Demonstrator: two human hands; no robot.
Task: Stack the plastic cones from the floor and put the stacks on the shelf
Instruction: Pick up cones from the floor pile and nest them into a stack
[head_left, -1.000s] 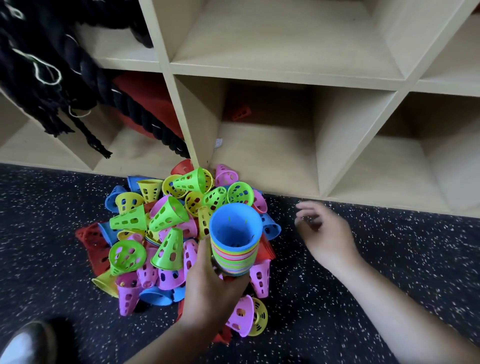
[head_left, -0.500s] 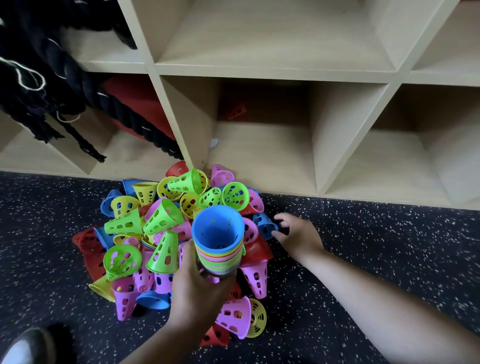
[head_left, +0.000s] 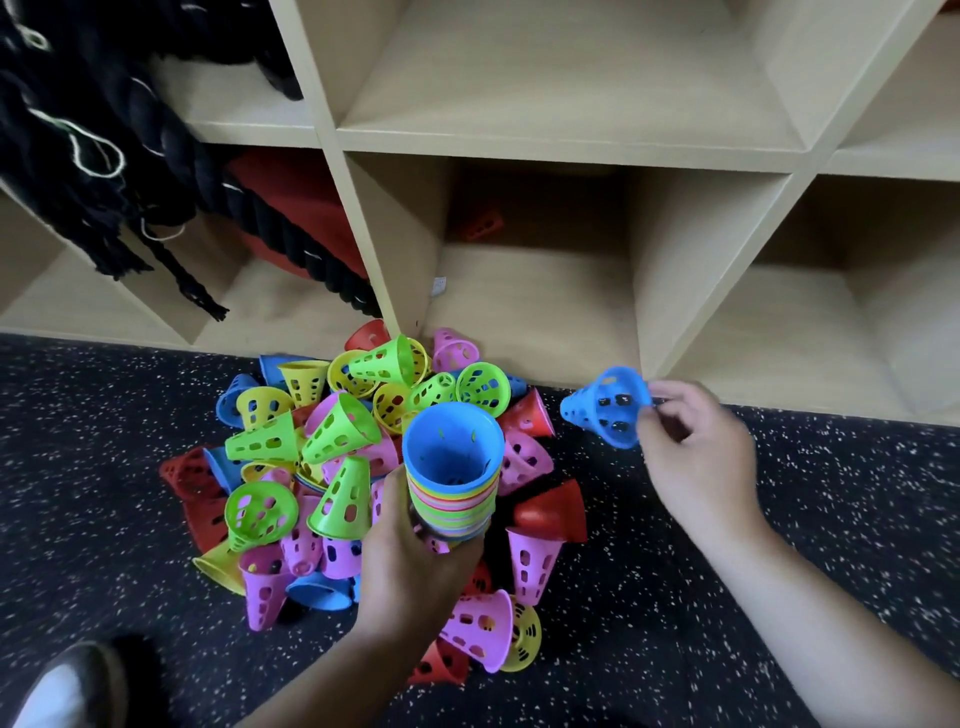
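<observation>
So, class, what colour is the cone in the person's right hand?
Blue; the cone in the right hand shows best in the head view.

Plastic all over the near pile (head_left: 311, 467): thin, smooth, moulded cones riddled with holes, catching a soft sheen. The nested stack (head_left: 452, 488) shows a smooth blue plastic rim, faintly glossy. Over on the right, the single blue cone (head_left: 605, 410) is the same perforated plastic. The floor (head_left: 104, 415) looks dark, matt, grainy and speckled, rubbery perhaps. Far behind, the shelf (head_left: 535, 301) is pale wood-look board, smooth and matt. Far left is black rope (head_left: 67, 156), coarse braided fibre with frayed ends.
</observation>
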